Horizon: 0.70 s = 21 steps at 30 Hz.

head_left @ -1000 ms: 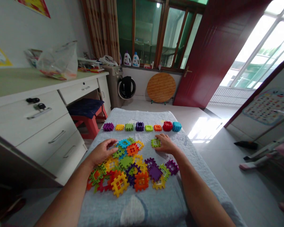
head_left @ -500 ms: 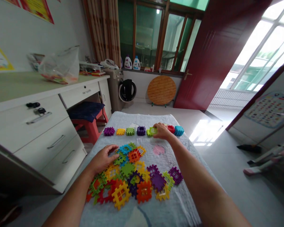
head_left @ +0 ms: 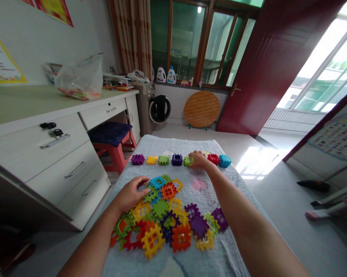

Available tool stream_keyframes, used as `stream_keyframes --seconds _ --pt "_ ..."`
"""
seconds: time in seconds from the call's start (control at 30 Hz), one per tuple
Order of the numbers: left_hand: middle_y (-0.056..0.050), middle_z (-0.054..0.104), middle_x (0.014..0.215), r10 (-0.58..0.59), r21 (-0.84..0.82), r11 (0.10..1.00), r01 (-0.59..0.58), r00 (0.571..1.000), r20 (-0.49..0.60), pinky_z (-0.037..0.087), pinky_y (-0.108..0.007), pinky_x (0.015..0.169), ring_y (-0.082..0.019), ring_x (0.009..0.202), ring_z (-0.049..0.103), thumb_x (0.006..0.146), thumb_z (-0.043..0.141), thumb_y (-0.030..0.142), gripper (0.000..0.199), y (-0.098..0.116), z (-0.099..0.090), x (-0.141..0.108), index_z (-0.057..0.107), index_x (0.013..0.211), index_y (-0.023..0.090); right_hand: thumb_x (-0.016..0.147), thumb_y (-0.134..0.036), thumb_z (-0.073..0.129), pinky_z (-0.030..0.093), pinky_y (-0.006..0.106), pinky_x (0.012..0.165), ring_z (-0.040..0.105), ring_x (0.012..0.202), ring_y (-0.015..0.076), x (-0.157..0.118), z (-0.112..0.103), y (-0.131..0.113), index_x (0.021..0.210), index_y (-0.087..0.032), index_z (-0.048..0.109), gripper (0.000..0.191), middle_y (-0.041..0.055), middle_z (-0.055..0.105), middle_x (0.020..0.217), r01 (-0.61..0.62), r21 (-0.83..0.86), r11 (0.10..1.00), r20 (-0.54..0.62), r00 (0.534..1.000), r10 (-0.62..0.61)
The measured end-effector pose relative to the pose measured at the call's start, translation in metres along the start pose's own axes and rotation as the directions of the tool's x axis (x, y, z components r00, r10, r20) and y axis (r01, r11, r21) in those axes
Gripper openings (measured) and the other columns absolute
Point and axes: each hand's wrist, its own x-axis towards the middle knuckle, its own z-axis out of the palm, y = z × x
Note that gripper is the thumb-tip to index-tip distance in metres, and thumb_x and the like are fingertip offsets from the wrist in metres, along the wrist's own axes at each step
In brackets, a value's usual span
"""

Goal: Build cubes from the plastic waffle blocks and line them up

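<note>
My right hand (head_left: 199, 159) reaches to the row of small block shapes at the far part of the cloth-covered surface. Its fingers close round a lime green block (head_left: 187, 161), and the hand hides that block's right side. Beside it on the left sits a dark purple cube (head_left: 177, 160); to the right of the hand are a red block (head_left: 213, 159) and a blue one (head_left: 225, 161). My left hand (head_left: 133, 193) rests at the left edge of a loose pile of notched plastic building pieces, thumb and fingers apart, next to a green piece (head_left: 151, 194).
Farther left in the row are a green block (head_left: 163, 160), a yellow block (head_left: 152, 160) and a purple block (head_left: 137, 159). Orange and yellow pieces (head_left: 181, 237) lie near me. A desk (head_left: 55, 142) and a red stool (head_left: 115, 150) stand on the left.
The view has shifted slightly, so everything sits a little farther right. My right hand has moved a little left against the row, uncovering more of the red block. My left hand stays by the pile.
</note>
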Motion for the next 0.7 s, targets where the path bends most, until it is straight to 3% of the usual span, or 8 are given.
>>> stream_keyframes --seconds 0.17,0.23,0.3,0.37,0.43,0.57,0.7 --pt "-0.011 0.064 0.115 -0.006 -0.061 0.998 0.007 1.000 0.012 0.043 -0.043 0.101 -0.027 0.110 0.059 0.066 0.068 0.043 0.050 -0.003 0.001 0.001 0.060 0.107 0.016 0.063 -0.032 0.068 0.035 0.042 0.087 0.044 0.108 0.0322 -0.018 -0.014 -0.017 0.128 -0.020 0.051 0.067 0.0138 0.052 0.122 0.051 0.053 0.997 -0.155 0.987 -0.042" --pt "-0.012 0.064 0.116 -0.016 -0.100 0.995 0.017 1.000 0.011 0.042 -0.044 0.101 -0.028 0.112 0.058 0.063 0.070 0.044 0.055 -0.002 0.002 0.001 0.059 0.108 0.015 0.068 -0.031 0.065 0.036 0.040 0.087 0.048 0.106 0.0287 -0.029 -0.015 -0.038 0.122 -0.020 0.056 0.056 0.0117 0.055 0.118 0.175 0.127 0.976 -0.182 0.972 -0.151" --pt "-0.013 0.063 0.118 -0.025 -0.137 0.990 0.026 1.000 0.008 0.043 -0.044 0.101 -0.028 0.113 0.057 0.061 0.071 0.045 0.060 -0.001 0.002 0.000 0.058 0.111 0.014 0.071 -0.029 0.063 0.037 0.036 0.089 0.051 0.103 0.0247 -0.040 -0.011 -0.065 0.114 -0.020 0.061 0.045 0.0090 0.059 0.113 0.361 0.194 0.912 -0.142 0.930 -0.338" --pt "-0.014 0.063 0.119 -0.023 -0.157 0.987 0.025 1.000 0.010 0.043 -0.044 0.100 -0.028 0.114 0.057 0.062 0.070 0.046 0.062 0.001 0.003 -0.001 0.057 0.113 0.014 0.069 -0.032 0.066 0.037 0.037 0.091 0.051 0.106 0.0252 -0.047 -0.004 -0.094 0.116 -0.019 0.060 0.049 0.0093 0.059 0.119 0.493 0.221 0.842 -0.093 0.870 -0.485" --pt "-0.014 0.062 0.120 -0.014 -0.164 0.986 0.016 1.000 0.014 0.043 -0.043 0.100 -0.028 0.114 0.057 0.065 0.068 0.047 0.059 0.002 0.003 -0.002 0.057 0.113 0.014 0.067 -0.033 0.067 0.038 0.038 0.090 0.051 0.108 0.0265 -0.051 0.003 -0.117 0.122 -0.018 0.056 0.059 0.0105 0.058 0.124 0.547 0.217 0.809 -0.067 0.835 -0.546" --pt "-0.013 0.063 0.119 0.001 -0.160 0.987 0.003 1.000 0.031 0.043 -0.041 0.100 -0.027 0.113 0.058 0.069 0.065 0.044 0.055 0.002 0.001 -0.005 0.057 0.114 0.014 0.069 -0.021 0.061 0.041 0.032 0.082 0.059 0.096 0.0240 -0.050 0.009 -0.137 0.109 -0.017 0.065 0.040 0.0094 0.067 0.106 0.519 0.211 0.828 -0.027 0.850 -0.526" --pt "-0.012 0.063 0.119 0.024 -0.142 0.990 -0.016 0.998 0.050 0.044 -0.042 0.098 -0.027 0.114 0.057 0.069 0.064 0.041 0.051 0.006 0.000 -0.006 0.058 0.114 0.016 0.074 -0.012 0.052 0.041 0.023 0.070 0.061 0.079 0.0160 -0.050 0.006 -0.129 0.088 -0.017 0.070 0.024 0.0043 0.070 0.086 0.448 0.366 0.816 -0.115 0.891 -0.438"
